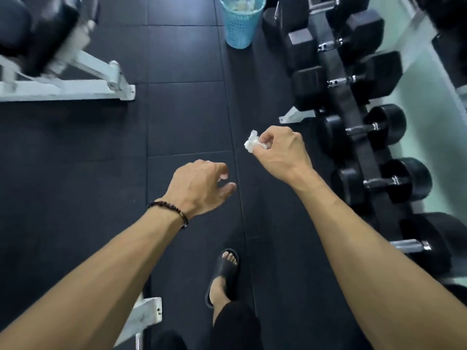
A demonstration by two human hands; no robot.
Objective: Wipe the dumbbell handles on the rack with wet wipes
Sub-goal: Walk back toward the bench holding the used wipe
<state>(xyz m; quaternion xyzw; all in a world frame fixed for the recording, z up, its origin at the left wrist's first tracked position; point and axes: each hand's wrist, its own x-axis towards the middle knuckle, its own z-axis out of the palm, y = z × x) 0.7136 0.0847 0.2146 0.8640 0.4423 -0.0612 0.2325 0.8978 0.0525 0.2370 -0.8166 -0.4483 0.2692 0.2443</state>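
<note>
right hand: the right hand (280,150) is pinching a crumpled white wet wipe (252,142) in curled fingers, just left of the black dumbbell rack (353,114), up in the air and not touching it

left hand: the left hand (199,185) hangs further left of the rack, fingers loosely curled, nothing in it, dark bead bracelet (171,210) on the wrist

dumbbells: black hex and round dumbbells (384,180) sit in a row on the rack, chrome handles (379,181) showing between the heads

bin: light blue plastic mesh wastebasket (241,20) stands on the floor just left of the rack's far end, pale scraps inside

floor: black rubber tiles (182,117), a foot in a black slide sandal (225,274) left of the rack's near end

bench: white metal frame with black pads (63,79), way off left of the rack, blurry
</note>
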